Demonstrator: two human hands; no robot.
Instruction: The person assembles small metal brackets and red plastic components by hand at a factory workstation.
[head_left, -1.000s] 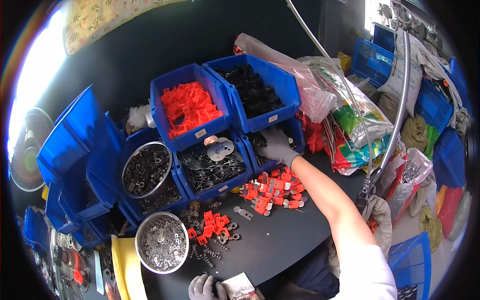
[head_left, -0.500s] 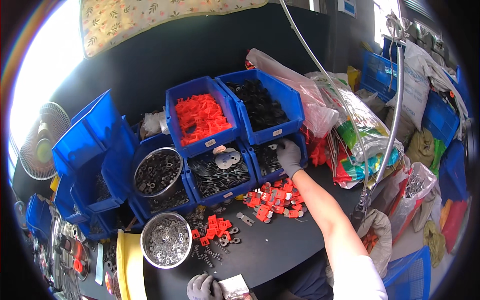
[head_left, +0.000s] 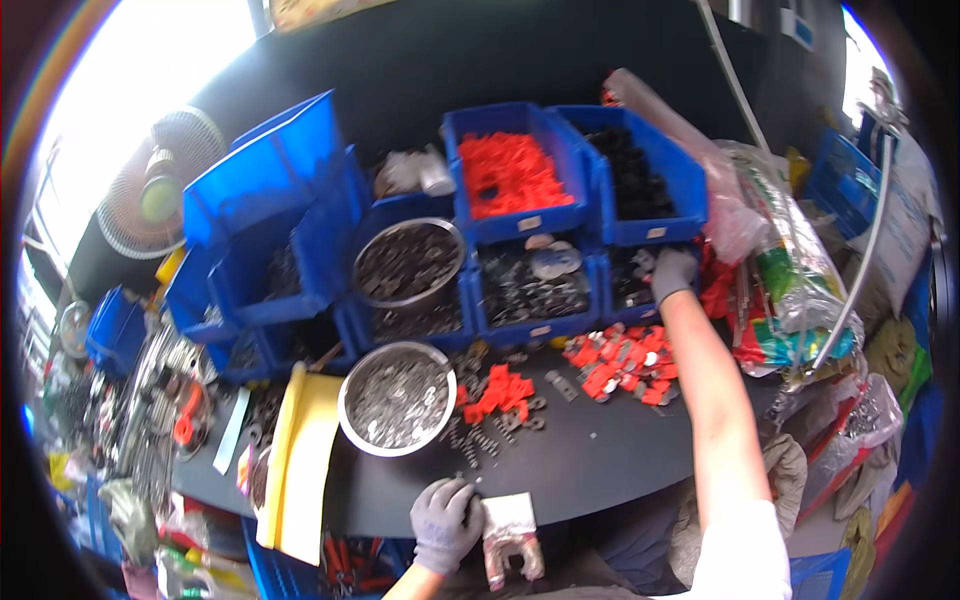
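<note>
My right hand [head_left: 674, 272], in a grey glove, reaches into the lower right blue bin [head_left: 632, 312], among small dark metal parts. Its fingertips are blurred and partly hidden there. By the table's front edge rests my left hand [head_left: 446, 525], also gloved in grey, with its fingers curled in; anything inside them is hidden. Just right of it stands a pale block with two wrapped, reddish-brown legs [head_left: 511, 513]. Red plastic pieces with metal tabs [head_left: 622, 364] lie piled below the right-hand bin. A smaller group of red pieces [head_left: 497, 392] sits near springs [head_left: 476, 445] and dark rings.
A steel bowl of small metal parts [head_left: 397, 398] stands beside a yellow folded sheet [head_left: 305, 450]. Behind are stacked blue bins with red clips [head_left: 510, 175] and black pieces [head_left: 637, 172]. A fan [head_left: 160, 185] is at left; a metal arm [head_left: 868, 250] and sacks at right.
The whole scene has shifted right in the picture as my head turned left. My left hand and forearm show more fully now. My right hand stays in the same bin.
</note>
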